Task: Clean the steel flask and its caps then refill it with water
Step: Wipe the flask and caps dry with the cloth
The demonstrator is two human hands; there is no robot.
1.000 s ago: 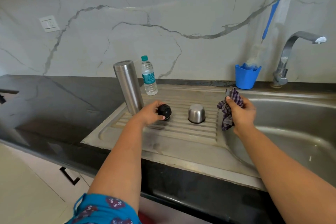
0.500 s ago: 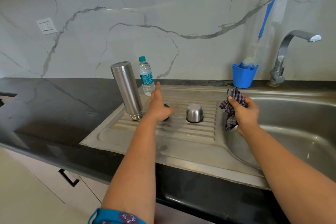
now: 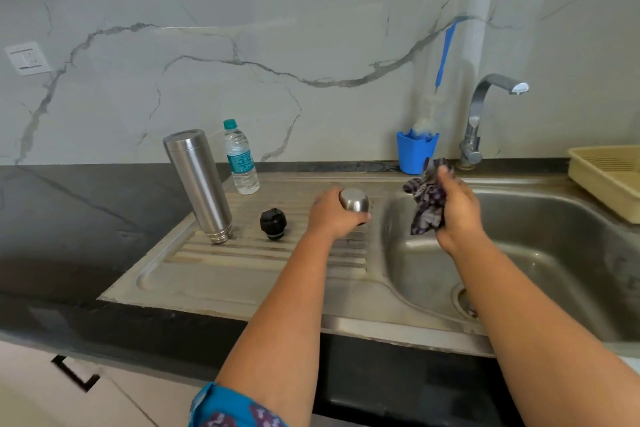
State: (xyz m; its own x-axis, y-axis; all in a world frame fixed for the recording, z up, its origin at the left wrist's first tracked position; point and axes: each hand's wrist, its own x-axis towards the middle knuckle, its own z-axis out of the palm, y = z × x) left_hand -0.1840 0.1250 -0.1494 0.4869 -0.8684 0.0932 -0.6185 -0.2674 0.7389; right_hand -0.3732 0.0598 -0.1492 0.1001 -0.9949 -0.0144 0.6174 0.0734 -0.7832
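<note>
The steel flask (image 3: 199, 184) stands upside down on the ribbed drainboard (image 3: 242, 274), at its left end. Its black inner cap (image 3: 273, 224) sits on the ribs just right of the flask. My left hand (image 3: 329, 215) grips the steel outer cap (image 3: 355, 200) near the drainboard's right edge. My right hand (image 3: 455, 208) holds a crumpled checked cloth (image 3: 426, 204) above the left side of the sink basin (image 3: 519, 246).
A plastic water bottle (image 3: 240, 158) stands behind the flask by the wall. A blue cup (image 3: 415, 151) with a long blue brush is beside the tap (image 3: 485, 111). A beige basket (image 3: 609, 180) sits at the far right. Dark countertop (image 3: 69, 218) lies to the left.
My left hand left the black cap on the ribs and moved right onto the steel outer cap. The right hand with the cloth stayed over the sink's left side.
</note>
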